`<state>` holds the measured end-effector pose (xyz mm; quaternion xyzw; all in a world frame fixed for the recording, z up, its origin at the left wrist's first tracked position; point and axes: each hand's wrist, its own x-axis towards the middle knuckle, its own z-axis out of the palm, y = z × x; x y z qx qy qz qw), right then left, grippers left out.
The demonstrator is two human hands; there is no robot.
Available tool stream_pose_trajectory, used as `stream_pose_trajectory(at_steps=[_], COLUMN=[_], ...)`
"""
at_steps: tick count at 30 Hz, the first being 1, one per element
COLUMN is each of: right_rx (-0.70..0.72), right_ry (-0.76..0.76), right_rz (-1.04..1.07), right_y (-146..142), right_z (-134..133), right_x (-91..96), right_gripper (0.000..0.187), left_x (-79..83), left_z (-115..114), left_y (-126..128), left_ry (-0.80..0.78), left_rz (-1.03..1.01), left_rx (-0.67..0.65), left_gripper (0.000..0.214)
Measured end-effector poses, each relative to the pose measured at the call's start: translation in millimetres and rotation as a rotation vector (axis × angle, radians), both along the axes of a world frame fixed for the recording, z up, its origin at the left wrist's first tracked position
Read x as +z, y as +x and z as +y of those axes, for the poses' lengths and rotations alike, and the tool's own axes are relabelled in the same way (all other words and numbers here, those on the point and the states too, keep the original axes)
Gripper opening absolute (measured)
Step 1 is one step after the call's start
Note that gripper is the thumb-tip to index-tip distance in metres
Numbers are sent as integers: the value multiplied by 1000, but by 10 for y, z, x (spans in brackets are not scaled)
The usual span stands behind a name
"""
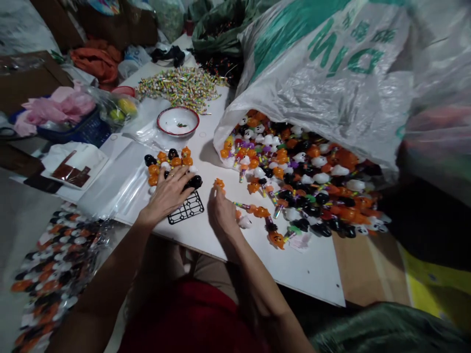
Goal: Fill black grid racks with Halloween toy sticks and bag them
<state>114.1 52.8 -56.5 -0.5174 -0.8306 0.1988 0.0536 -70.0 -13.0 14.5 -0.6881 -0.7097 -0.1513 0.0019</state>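
My left hand (170,190) lies with fingers spread over a black plastic grid tray (187,209), pressing on small orange, black and white toy figures (167,161) set in it. My right hand (221,208) is closed in a pinch on a small orange figure (219,184) just right of the tray. A big heap of the same orange, black and white figures on coloured sticks (301,181) spills from a large white plastic sack (324,78) onto the white tabletop (312,269).
A red-rimmed white bowl (178,120) stands behind the tray, a pile of small coloured sticks (180,86) beyond it. Clear plastic bags (121,181) lie at left. A bag packed with figures (55,264) sits at lower left. A blue basket with pink plastic (69,117) is at far left.
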Motion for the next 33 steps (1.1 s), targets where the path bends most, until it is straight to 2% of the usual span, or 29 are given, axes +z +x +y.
stream_pose_trajectory(at_steps=[2,4,6,7,9,11,12,14,16,19,21,25,29,33], right_rx=[-108,-137,-140,-153,-191,-196,-180,-141,-133,-156,-109,172,296,397], right_ry=[-30,-17,21,32,1,-61,-85,-114,-105,-28,3,20,32,27], right_rz=[177,309,271,199,29,-97,-139,-197,-215,-171,-132,-11,-32,-47], right_y=[17,107,218,264,317,323,313,285,248,153,36,-305,-559,-685], right_z=[58,102,138,156,202,271,312,386,427,402,350,324,489,730], right_x=[-6,31,105,145,203,216,209,190,198,271,308,212,34,33], right_gripper=[45,45,44,43,45,47,45,36,34,41,43,43,45,50], left_x=[128,230,245,203,9,-300,-473,-797,-1041,-1242,-1309,-1414,-1513,-1551], left_z=[-30,-113,-276,-388,-644,-883,-975,-1078,-1063,-910,-816,-758,-769,-759], left_y=[-6,-49,-125,-173,-271,-339,-345,-292,-186,-68,-60,-119,-107,-42], left_ry=[58,141,278,365,527,567,507,302,164,189,213,217,258,301], left_rz=[-23,-31,-40,-54,-103,-151,-176,-225,-256,-239,-191,-22,106,133], left_rx=[-13,-15,42,109,306,495,523,445,384,457,469,403,397,414], left_gripper=[40,38,34,32,27,22,21,23,26,29,31,29,28,26])
